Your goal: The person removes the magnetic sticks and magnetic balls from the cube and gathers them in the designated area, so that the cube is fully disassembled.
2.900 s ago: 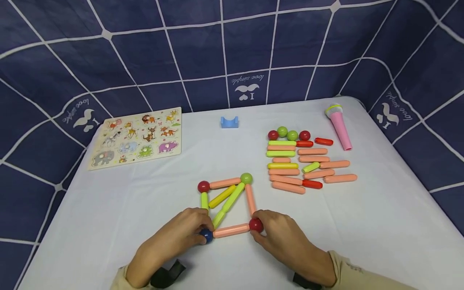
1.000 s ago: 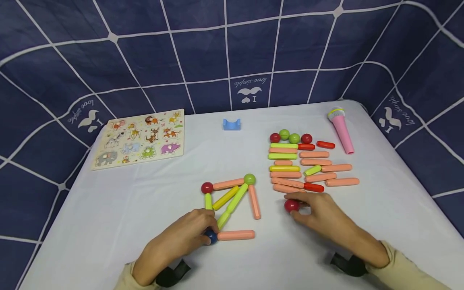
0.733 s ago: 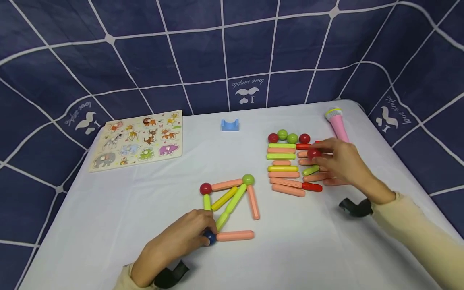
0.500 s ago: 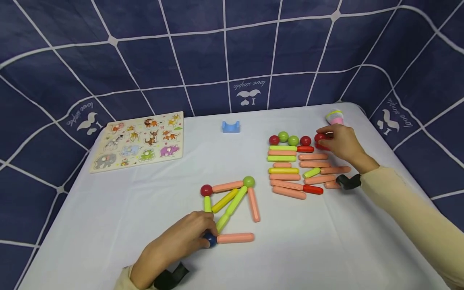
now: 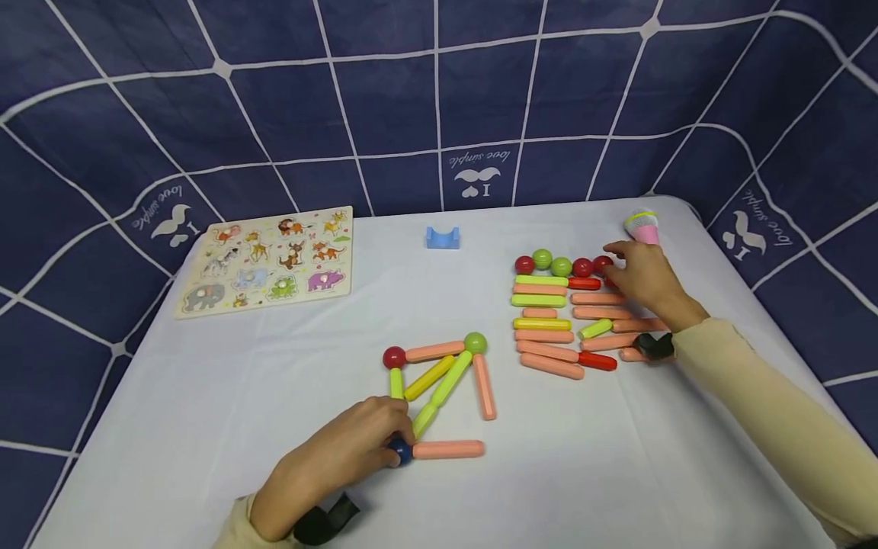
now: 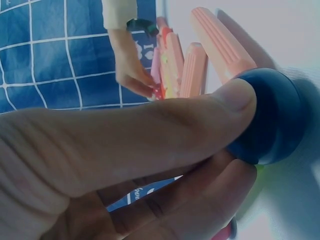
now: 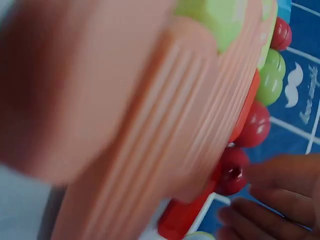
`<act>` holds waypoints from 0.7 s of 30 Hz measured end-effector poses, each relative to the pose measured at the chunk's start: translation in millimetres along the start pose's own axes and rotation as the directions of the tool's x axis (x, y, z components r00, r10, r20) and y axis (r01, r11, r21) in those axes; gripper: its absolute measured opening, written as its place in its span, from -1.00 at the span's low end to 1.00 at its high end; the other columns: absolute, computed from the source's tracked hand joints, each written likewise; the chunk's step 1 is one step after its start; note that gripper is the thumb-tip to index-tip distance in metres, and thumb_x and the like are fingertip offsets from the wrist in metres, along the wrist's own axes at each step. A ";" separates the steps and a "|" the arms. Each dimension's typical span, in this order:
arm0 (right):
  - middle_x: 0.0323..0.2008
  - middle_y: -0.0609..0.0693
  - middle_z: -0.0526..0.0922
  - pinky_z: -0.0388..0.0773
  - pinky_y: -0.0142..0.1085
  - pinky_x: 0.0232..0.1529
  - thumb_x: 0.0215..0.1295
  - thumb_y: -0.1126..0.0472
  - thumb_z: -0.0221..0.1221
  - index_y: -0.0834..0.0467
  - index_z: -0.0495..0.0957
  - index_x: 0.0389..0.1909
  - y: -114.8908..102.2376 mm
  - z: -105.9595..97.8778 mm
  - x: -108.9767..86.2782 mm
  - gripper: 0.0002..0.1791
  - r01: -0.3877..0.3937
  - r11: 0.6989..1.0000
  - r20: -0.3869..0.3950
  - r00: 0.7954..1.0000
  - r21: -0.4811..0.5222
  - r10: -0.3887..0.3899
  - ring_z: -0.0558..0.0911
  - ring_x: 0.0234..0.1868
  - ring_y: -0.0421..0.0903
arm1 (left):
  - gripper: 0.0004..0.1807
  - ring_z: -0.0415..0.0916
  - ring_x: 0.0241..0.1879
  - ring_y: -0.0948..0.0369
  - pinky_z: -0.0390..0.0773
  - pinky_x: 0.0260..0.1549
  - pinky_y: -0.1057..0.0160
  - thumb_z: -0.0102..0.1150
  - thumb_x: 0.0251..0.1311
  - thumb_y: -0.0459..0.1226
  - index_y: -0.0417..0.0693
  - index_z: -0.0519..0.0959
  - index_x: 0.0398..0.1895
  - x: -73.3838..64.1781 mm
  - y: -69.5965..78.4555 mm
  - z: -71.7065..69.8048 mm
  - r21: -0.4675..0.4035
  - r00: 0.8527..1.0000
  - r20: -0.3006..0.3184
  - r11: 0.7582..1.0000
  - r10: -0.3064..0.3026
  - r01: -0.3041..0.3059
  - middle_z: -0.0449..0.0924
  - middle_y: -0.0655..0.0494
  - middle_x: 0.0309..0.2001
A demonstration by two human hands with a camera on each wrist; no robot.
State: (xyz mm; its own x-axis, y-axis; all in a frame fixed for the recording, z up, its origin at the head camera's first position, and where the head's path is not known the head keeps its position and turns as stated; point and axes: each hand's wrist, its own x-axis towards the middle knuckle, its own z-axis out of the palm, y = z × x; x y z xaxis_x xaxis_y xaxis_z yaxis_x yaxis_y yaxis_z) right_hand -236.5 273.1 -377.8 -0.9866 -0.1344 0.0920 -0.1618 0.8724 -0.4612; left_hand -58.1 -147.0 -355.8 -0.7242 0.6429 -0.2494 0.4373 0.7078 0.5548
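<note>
My left hand (image 5: 350,450) pinches a dark blue ball (image 6: 280,117) between thumb and fingers, at the lower left corner of a figure of sticks and balls. An orange stick (image 5: 449,449) runs right from this ball. My right hand (image 5: 648,276) is at the far right end of a row of red and green balls. Its fingers are spread apart around the end red ball (image 7: 231,171), the upper digit at the ball's edge and the other fingertips below it. A red stick (image 7: 182,217) lies beside that ball, and several orange sticks lie under the right forearm.
The figure also has a red ball (image 5: 394,357), a green ball (image 5: 475,343) and a yellow stick (image 5: 429,378). A wooden animal puzzle (image 5: 267,263) lies left. A blue holder (image 5: 443,238) stands at the back, a pink toy microphone (image 5: 643,226) at back right.
My right hand has taken the red ball from the figure's lower right corner to the end of the ball row and spread its fingers. The left hand has stayed on the blue ball.
</note>
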 end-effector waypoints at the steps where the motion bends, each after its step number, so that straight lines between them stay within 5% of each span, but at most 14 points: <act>1: 0.00 0.43 0.58 0.51 0.16 -0.07 0.30 0.32 0.13 0.42 0.51 0.12 -5.0 -0.9 -4.1 -0.60 0.011 1.000 -0.031 0.999 -0.004 -0.011 0.55 -0.04 0.30 | -0.78 0.42 -0.33 0.32 0.59 -0.21 0.25 0.53 -0.14 -0.47 -0.10 0.75 -0.38 0.4 0.2 -0.5 0.003 1.000 0.000 1.000 0.000 0.000 0.49 0.32 -0.41; 5: -0.02 0.35 0.62 0.58 0.06 -0.20 0.31 0.37 0.14 0.38 0.57 0.08 -43.0 2.1 -30.0 -0.66 0.129 0.990 -0.112 0.986 0.050 -0.123 0.60 -0.19 0.22 | -0.79 0.42 -0.34 0.32 0.58 -0.24 0.28 0.53 -0.13 -0.47 -0.10 0.75 -0.38 2.0 0.4 -1.7 0.010 1.000 -0.001 1.000 0.013 -0.013 0.48 0.32 -0.42; 9: -0.09 0.11 0.71 0.64 -0.13 -0.23 0.24 0.37 0.27 0.25 0.66 0.02 -103.2 23.5 -71.8 -0.69 0.297 0.935 0.015 0.952 0.195 -0.306 0.66 -0.16 0.01 | -0.79 0.43 -0.33 0.32 0.59 -0.22 0.27 0.52 -0.12 -0.47 -0.09 0.75 -0.38 1.8 0.5 -2.2 0.009 1.000 0.002 1.000 0.007 -0.007 0.49 0.33 -0.42; 11: -0.09 -0.02 0.72 0.66 -0.25 -0.21 0.23 0.33 0.31 0.19 0.67 0.02 -132.9 39.9 -96.0 -0.69 0.360 0.891 0.151 0.899 0.275 -0.410 0.66 -0.11 -0.12 | -0.79 0.42 -0.34 0.32 0.59 -0.22 0.27 0.52 -0.12 -0.47 -0.09 0.75 -0.38 1.3 0.5 -2.4 0.006 1.000 0.005 1.000 -0.004 0.004 0.48 0.34 -0.42; 14: -0.05 -0.13 0.70 0.62 -0.35 -0.05 0.25 0.27 0.33 0.14 0.68 0.03 -165.6 65.3 -127.5 -0.69 0.445 0.826 0.309 0.777 0.345 -0.548 0.63 -0.01 -0.26 | -0.80 0.42 -0.35 0.33 0.58 -0.23 0.29 0.52 -0.12 -0.47 -0.10 0.75 -0.39 1.5 0.4 -2.1 0.001 1.000 0.005 1.000 -0.006 0.006 0.47 0.34 -0.44; 16: -0.04 -0.18 0.69 0.59 -0.41 -0.03 0.25 0.25 0.34 0.11 0.68 0.03 -178.7 79.3 -142.3 -0.68 0.488 0.796 0.359 0.715 0.358 -0.600 0.60 0.02 -0.32 | -0.80 0.42 -0.36 0.34 0.57 -0.25 0.31 0.52 -0.12 -0.47 -0.11 0.74 -0.40 1.7 0.2 -1.6 -0.001 1.000 0.003 1.000 0.002 -0.002 0.46 0.34 -0.45; 18: -0.06 -0.19 0.69 0.57 -0.47 -0.05 0.21 0.28 0.36 0.09 0.69 0.02 -186.3 90.4 -151.3 -0.67 0.529 0.772 0.356 0.687 0.352 -0.633 0.59 0.01 -0.34 | -0.80 0.43 -0.36 0.34 0.57 -0.26 0.32 0.53 -0.14 -0.48 -0.13 0.74 -0.40 1.7 0.0 -0.9 0.000 1.000 -0.001 1.000 0.013 -0.013 0.47 0.33 -0.46; 21: -0.09 -0.19 0.69 0.54 -0.53 -0.09 0.19 0.32 0.37 0.08 0.70 -0.03 -191.7 100.5 -156.5 -0.69 0.574 0.756 0.338 0.676 0.315 -0.654 0.58 -0.02 -0.36 | -0.80 0.43 -0.37 0.35 0.57 -0.28 0.35 0.53 -0.15 -0.49 -0.15 0.74 -0.40 1.1 -0.2 -0.1 0.002 1.000 -0.003 1.000 0.025 -0.025 0.47 0.32 -0.46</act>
State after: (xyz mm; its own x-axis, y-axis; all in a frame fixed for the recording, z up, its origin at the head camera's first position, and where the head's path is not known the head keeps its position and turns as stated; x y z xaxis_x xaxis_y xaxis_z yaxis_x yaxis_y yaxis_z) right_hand -52.9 79.6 -392.5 -0.5674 -0.8209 0.0653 -0.6946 0.4345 -0.5734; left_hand -59.0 -146.5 -356.1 -0.7144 0.6598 -0.2330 0.4568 0.6920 0.5590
